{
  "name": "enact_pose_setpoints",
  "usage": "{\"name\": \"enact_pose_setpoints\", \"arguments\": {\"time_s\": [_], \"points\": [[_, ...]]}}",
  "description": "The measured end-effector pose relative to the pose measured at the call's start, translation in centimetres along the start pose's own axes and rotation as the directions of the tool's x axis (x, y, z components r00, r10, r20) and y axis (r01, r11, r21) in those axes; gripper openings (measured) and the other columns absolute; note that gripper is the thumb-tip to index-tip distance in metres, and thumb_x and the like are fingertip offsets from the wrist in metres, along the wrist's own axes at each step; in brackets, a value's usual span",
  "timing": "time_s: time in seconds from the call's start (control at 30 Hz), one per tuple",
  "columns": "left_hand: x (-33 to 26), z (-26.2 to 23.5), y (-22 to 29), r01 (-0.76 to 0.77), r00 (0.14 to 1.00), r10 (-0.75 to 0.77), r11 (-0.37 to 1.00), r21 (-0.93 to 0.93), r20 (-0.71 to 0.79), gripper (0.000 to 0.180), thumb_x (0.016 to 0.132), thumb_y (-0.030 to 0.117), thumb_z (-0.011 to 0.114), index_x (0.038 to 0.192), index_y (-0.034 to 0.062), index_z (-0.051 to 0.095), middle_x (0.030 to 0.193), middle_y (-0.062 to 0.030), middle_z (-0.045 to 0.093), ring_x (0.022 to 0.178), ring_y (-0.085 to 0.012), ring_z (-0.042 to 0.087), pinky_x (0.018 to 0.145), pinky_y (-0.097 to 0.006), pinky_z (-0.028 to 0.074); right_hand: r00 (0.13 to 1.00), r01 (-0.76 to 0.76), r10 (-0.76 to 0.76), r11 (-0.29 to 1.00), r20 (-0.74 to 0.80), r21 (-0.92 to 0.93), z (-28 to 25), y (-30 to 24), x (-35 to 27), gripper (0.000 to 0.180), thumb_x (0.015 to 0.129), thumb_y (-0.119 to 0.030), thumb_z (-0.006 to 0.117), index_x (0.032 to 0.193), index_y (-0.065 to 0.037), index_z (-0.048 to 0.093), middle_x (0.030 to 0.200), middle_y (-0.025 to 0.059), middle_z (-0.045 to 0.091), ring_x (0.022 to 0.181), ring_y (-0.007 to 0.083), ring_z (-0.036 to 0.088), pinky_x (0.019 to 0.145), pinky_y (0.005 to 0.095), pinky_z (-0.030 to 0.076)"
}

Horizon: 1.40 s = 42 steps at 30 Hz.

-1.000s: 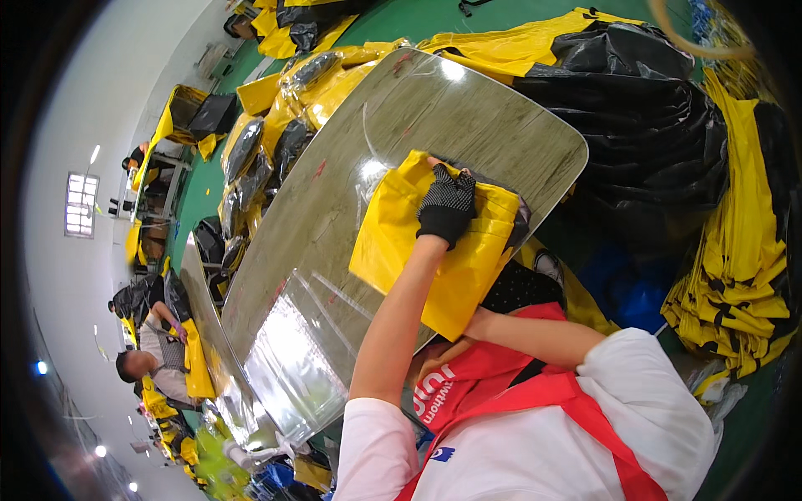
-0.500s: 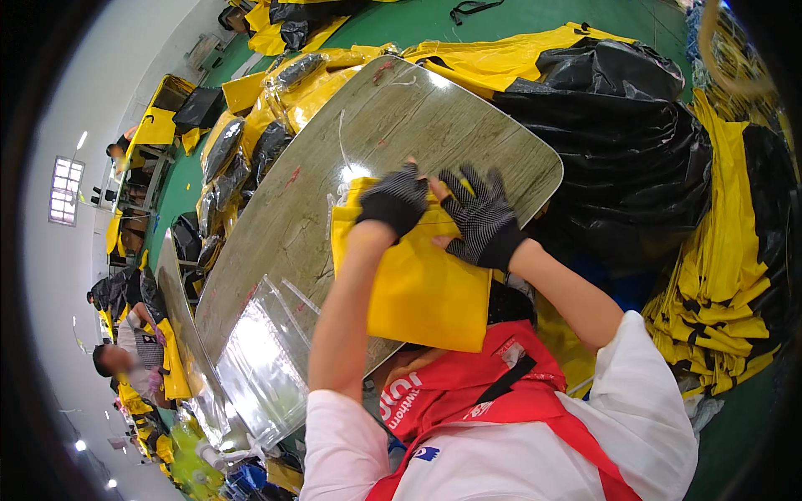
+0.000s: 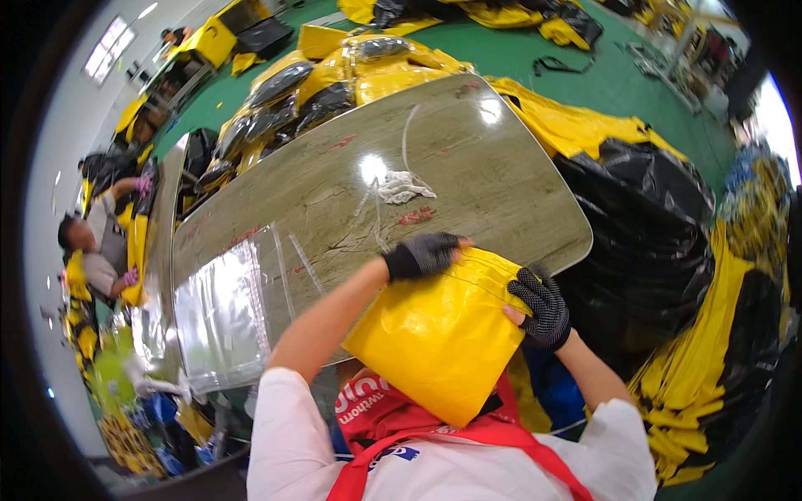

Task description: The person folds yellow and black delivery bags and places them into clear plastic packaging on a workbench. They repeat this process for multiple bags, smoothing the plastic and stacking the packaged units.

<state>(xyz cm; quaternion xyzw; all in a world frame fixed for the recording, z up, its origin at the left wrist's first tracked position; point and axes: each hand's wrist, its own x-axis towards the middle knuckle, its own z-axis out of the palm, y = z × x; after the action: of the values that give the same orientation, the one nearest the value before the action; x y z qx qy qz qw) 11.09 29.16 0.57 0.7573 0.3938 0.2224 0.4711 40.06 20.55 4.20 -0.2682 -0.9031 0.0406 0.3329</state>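
Yellow sheet (image 3: 439, 334), top corners at gloved fingers (image 3: 531, 290)

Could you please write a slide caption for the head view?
Gloved left hand and right hand on a yellow sheet, a crumpled white cloth on the glossy table beyond.

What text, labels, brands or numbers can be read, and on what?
Red apron: large and smaller white lettering, partly legible; wording not copied here.
White shirt: small blue emblem, too small to read.
Wood-grain tabletop: red marks, too blurred to tell whether they're writing.
Yellow stitched piece: no lettering visible.
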Motion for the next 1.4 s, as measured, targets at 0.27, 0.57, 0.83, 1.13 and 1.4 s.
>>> {"name": "enact_pose_setpoints", "arguments": {"time_s": [0.27,0.57,0.83,1.13,1.4], "points": [[0.2,-7.9,-11.5,0.269,0.625,-0.035,0.948,0.173,-0.78,0.026,0.076,0.023,0.059,0.096,0.0062,0.056,0.097,-0.0189,0.059,0.09,-0.0341,0.056,0.075,-0.038,0.046,0.907,-0.363,0.415,0.855,0.069,-0.371,0.7,-0.3,-0.4,0.035,0.078,-0.011,0.064,0.111,-0.008,0.053,0.111,0.0119,0.058,0.104,0.0335,0.053,0.089,0.0435,0.042],[-26.1,0.7,-2.6,0.859,0.456,-0.184,0.347,0.376,-0.871,0.065,0.078,0.044,0.056,0.129,0.0069,0.04,0.135,-0.0215,0.034,0.128,-0.0418,0.026,0.107,-0.052,0.012,0.521,-0.448,0.64,-0.358,0.565,0.819,5.8,4.9,-4.9,0.049,0.087,-0.025,0.058,0.128,-0.004,0.041,0.125,0.0095,0.049,0.113,0.0237,0.048,0.093,0.0349,0.04],[-27.0,0.7,-2.2,0.51,0.752,0.048,0.59,0.626,-0.657,0.044,0.084,0.027,0.052,0.124,0.0084,0.046,0.131,-0.0168,0.043,0.125,-0.0376,0.034,0.107,-0.051,0.018,0.415,-0.746,0.327,-0.411,0.849,0.523,5.5,-0.6,4.3,0.051,0.081,-0.018,0.064,0.125,-0.001,0.044,0.12,0.0113,0.054,0.106,0.0241,0.054,0.09,0.0353,0.044],[-27.0,1.2,-2.6,0.52,0.74,0.072,0.57,0.636,-0.669,0.037,0.085,0.021,0.048,0.121,0.0092,0.049,0.129,-0.0142,0.047,0.124,-0.0361,0.036,0.107,-0.05,0.019,0.328,-0.763,0.356,-0.447,0.875,0.467,3.2,0.3,4.5,0.048,0.082,-0.019,0.062,0.123,0.001,0.046,0.115,0.0126,0.057,0.098,0.023,0.058,0.085,0.0326,0.047],[-27.5,0.6,-3.5,0.411,0.576,-0.122,0.898,0.157,-0.808,0.04,0.094,0.031,0.037,0.123,0.007,0.051,0.126,-0.0178,0.049,0.123,-0.0347,0.038,0.107,-0.043,0.022,0.26,-0.828,0.318,-0.413,0.912,0.38,3.9,-0.7,5.8,0.042,0.084,-0.016,0.059,0.121,0.001,0.048,0.112,0.0128,0.058,0.096,0.022,0.06,0.083,0.0324,0.049]]}}
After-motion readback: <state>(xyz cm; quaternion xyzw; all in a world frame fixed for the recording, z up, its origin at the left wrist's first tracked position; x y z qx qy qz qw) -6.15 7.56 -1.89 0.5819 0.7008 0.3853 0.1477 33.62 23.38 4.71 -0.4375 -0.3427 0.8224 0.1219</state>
